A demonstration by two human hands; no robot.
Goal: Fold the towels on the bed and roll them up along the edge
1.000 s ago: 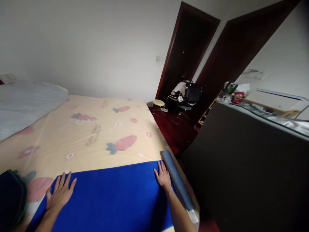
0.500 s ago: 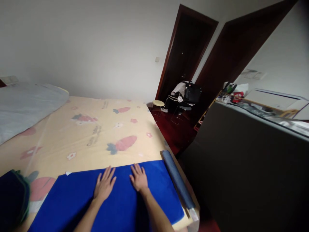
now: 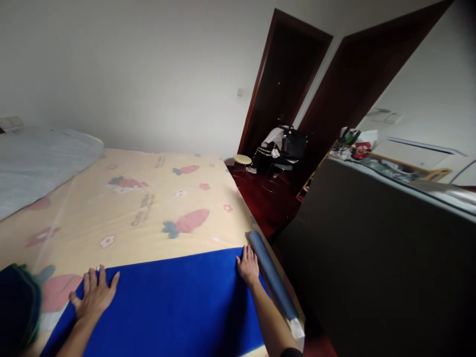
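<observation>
Left hand [image 3: 94,296] and right hand [image 3: 248,266]: fingers apart, flat on far corners of blue cloth [image 3: 171,302]. Grey roll [image 3: 272,281] just beside right fingers; bed [image 3: 148,203] beyond

Mid-frame, the bed [image 3: 148,198] lies open; a grey roll [image 3: 271,275] and dark cabinet [image 3: 372,258] block the lower right.

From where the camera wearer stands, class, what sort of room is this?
Most likely a bedroom: a wide bed with a carrot-print sheet, grey bedding at its head, and a dark wooden door.
</observation>
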